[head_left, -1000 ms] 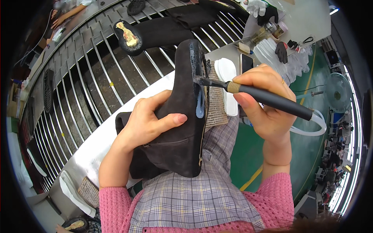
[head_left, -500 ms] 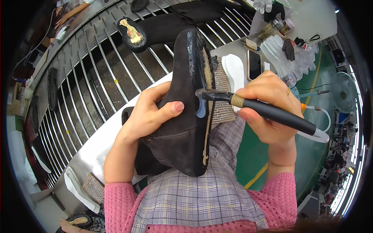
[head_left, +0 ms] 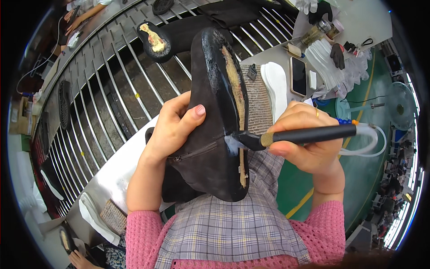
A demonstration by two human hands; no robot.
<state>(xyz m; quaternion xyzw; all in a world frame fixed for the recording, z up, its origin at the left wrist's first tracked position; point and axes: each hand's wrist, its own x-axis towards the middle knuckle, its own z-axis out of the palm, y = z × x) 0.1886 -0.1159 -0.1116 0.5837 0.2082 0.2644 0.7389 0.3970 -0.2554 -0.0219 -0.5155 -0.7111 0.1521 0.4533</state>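
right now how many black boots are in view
2: one black boot gripped by the left hand, sole up; another boot lying on the roller conveyor. Others may be hidden.

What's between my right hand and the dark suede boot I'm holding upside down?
In the head view, only the black-handled brush spans it: the right hand grips it, bristles on the dark suede boot.

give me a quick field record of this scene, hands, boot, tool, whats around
left hand: left hand grips the side of a black suede boot, thumb near its zipper
right hand: right hand holds a black-handled brush
brush tip: on the boot's sole edge, in a wet whitish patch
boot pose: sole up, over the lap
behind: metal roller conveyor carrying another black boot
bench at right: phone, white insoles
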